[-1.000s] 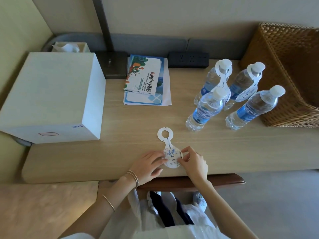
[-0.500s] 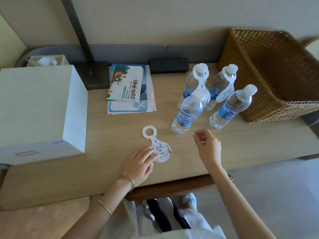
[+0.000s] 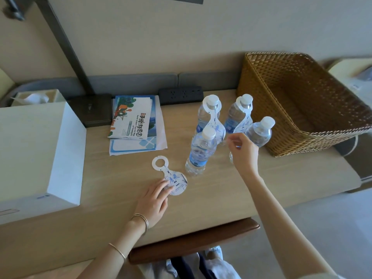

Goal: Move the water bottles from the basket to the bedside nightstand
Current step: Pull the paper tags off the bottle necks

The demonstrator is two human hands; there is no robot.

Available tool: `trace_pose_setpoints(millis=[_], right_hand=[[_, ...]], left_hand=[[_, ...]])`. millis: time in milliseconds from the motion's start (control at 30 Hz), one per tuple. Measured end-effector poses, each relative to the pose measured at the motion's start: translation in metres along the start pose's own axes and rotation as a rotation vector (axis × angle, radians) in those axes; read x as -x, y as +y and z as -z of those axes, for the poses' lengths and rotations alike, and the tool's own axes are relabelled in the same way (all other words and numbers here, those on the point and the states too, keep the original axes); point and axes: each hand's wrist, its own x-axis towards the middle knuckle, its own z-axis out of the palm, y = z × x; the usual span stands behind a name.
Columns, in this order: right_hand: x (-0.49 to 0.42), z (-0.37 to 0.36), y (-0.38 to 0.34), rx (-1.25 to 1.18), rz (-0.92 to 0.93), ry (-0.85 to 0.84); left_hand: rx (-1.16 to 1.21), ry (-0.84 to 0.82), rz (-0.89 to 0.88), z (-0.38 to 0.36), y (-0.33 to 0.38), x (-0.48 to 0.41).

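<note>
Four water bottles (image 3: 201, 150) out of the one basket (image 3: 253, 91), upright near the back right corner of the desk (image 3: 112, 190). One loose tag (image 3: 177, 181) by the front edge, under flat left hand (image 3: 153, 200) fingers. Curled right hand (image 3: 244, 156) at one bottle; can't tell if holding. Beige wall (image 3: 201, 37) behind.

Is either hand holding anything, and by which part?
Left hand lies flat on the loose tag, gripping nothing. Right hand covers the front-right bottle; grip cannot be told.

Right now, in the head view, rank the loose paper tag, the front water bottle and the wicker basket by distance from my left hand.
1. loose paper tag: touched by the left hand.
2. front water bottle: beyond the tag, rightward.
3. wicker basket: far right.
</note>
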Motion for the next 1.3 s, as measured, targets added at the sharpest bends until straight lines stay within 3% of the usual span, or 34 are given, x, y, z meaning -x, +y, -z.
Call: trace_pose_setpoints(millis=[433,700,1300], right_hand=[[-0.027,-0.012,0.015,-0.093,-0.050,-0.117],[-0.027,-0.006,0.005,-0.154,-0.030,-0.018],[-0.032,0.014,-0.059,-0.536,-0.016,-0.051]], left_hand=[[-0.032,-0.007,0.005,0.001,0.001,-0.001],[-0.034,-0.014,0.016,0.002,0.001,-0.002],[-0.046,0.003,0.014,0.007,0.006,-0.002]])
